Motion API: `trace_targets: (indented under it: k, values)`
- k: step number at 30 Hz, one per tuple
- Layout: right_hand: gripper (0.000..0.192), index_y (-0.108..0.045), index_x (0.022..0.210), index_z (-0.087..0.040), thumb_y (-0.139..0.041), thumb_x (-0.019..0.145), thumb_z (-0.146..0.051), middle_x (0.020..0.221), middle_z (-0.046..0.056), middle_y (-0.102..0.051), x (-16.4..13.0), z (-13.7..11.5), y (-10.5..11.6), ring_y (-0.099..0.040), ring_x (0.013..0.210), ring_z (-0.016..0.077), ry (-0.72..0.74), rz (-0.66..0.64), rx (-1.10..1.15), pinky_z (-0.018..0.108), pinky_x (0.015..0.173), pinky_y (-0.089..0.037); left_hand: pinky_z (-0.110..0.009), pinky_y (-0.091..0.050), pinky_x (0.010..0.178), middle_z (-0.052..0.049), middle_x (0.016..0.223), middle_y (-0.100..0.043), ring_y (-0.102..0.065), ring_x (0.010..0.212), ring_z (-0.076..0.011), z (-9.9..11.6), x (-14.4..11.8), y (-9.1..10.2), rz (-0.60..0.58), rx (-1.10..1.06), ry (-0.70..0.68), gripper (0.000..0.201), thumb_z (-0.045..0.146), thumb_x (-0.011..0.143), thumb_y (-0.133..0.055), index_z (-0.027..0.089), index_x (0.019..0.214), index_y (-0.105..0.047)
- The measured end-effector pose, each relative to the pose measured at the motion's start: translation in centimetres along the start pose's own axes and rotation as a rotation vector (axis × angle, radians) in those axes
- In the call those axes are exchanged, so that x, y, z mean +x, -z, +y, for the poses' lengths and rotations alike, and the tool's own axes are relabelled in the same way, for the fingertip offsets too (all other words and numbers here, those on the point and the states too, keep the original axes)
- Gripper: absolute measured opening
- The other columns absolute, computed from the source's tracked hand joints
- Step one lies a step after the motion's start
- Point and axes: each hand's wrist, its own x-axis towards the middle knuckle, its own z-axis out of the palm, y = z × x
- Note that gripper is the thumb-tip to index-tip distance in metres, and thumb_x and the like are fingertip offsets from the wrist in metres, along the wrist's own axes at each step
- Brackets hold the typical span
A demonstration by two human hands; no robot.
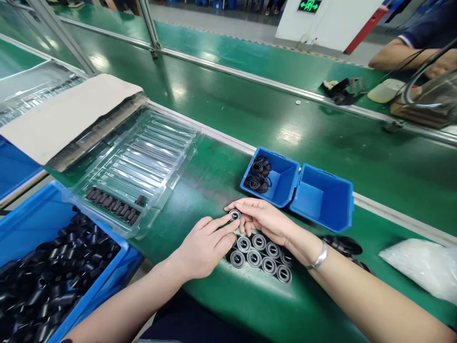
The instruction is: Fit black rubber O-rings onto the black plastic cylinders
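Both of my hands meet over a small round black part [234, 216] with a ringed, slotted end facing up. My right hand [266, 220] holds it from the right between thumb and fingers. From the left, the fingertips of my left hand [207, 247] close on its near edge. Just below my hands, several like round parts [254, 258] stand in rows on the green tabletop [210, 300], slotted ends up. My fingers and right wrist partly cover that group.
Behind my hands are a blue bin with black rubber rings [259, 176] and a second blue bin [321, 197]. Left lie a clear tray [171, 138] with black pieces and a blue crate [123, 250] of black cylinders. A white plastic bag [421, 267] lies right; a co-worker's arm [392, 55] shows beyond.
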Motion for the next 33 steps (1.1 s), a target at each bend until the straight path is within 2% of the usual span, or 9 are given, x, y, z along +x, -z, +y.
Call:
trace_targets:
  k: [5,10,16,22,27,30,33]
  values:
    - [0.029,-0.067,0.101,-0.013,-0.072,0.082,-0.034,0.067,0.001,-0.065,0.3,0.2,0.3,-0.060,0.052,0.0073,0.011,-0.031,0.000,0.013,0.043,-0.047,-0.044,-0.029,0.104,-0.008,0.142,-0.053,-0.036,0.139,-0.0263,0.1,0.3,0.1,-0.032,-0.056,0.014,0.028,0.012,0.097,-0.036,0.014,0.109,-0.061]
    - [0.031,-0.066,0.097,-0.013,-0.075,0.079,-0.036,0.066,0.001,-0.065,0.4,0.2,0.1,-0.060,0.051,0.0074,0.029,-0.010,-0.010,0.012,0.040,-0.045,-0.041,-0.031,0.097,-0.009,0.143,-0.051,-0.034,0.141,-0.0238,-0.2,0.4,0.3,-0.098,-0.074,0.022,0.029,0.011,0.097,-0.034,0.014,0.111,-0.059]
    - [0.027,-0.064,0.093,-0.014,-0.064,0.088,-0.041,0.062,0.002,-0.066,0.2,-0.2,-0.5,-0.061,0.047,0.0099,-0.001,0.030,-0.007,0.015,0.039,-0.046,-0.042,-0.030,0.093,-0.010,0.141,-0.053,-0.030,0.143,-0.0279,-0.2,0.1,0.2,-0.044,-0.068,0.009,0.028,0.009,0.096,-0.035,0.014,0.107,-0.060]
    - [0.027,-0.063,0.091,-0.013,-0.072,0.080,-0.036,0.060,0.000,-0.064,0.2,-0.2,-0.7,-0.060,0.048,0.0086,0.011,0.041,-0.054,0.013,0.038,-0.044,-0.040,-0.030,0.090,-0.009,0.142,-0.053,-0.033,0.141,-0.0268,-0.2,0.0,0.1,-0.048,-0.063,0.008,0.028,0.009,0.098,-0.033,0.014,0.106,-0.059]
    - [0.029,-0.062,0.093,-0.014,-0.069,0.082,-0.039,0.064,0.000,-0.063,0.3,-0.2,-0.9,-0.059,0.051,0.0090,0.039,0.049,-0.101,0.015,0.038,-0.042,-0.041,-0.030,0.091,-0.009,0.139,-0.056,-0.034,0.141,-0.0283,-0.1,0.1,0.2,0.007,-0.032,0.001,0.025,0.010,0.096,-0.037,0.013,0.107,-0.060]
    - [0.032,-0.060,0.108,-0.016,-0.057,0.090,-0.043,0.076,0.003,-0.065,-0.5,-0.4,-0.9,-0.060,0.059,0.0107,0.118,0.104,-0.243,0.020,0.046,-0.048,-0.043,-0.030,0.096,-0.010,0.138,-0.056,-0.035,0.140,-0.0295,-0.2,0.1,0.4,0.041,-0.024,0.023,0.027,0.008,0.094,-0.035,0.012,0.106,-0.060]
    - [0.036,-0.058,0.119,-0.020,-0.057,0.091,-0.042,0.091,0.005,-0.066,-2.4,-0.7,-0.7,-0.063,0.075,0.0159,0.277,0.212,-0.638,0.030,0.066,-0.055,-0.046,-0.029,0.102,-0.011,0.138,-0.056,-0.037,0.139,-0.0297,-0.4,-0.1,0.4,0.054,-0.021,0.019,0.029,0.006,0.092,-0.035,0.012,0.106,-0.059]
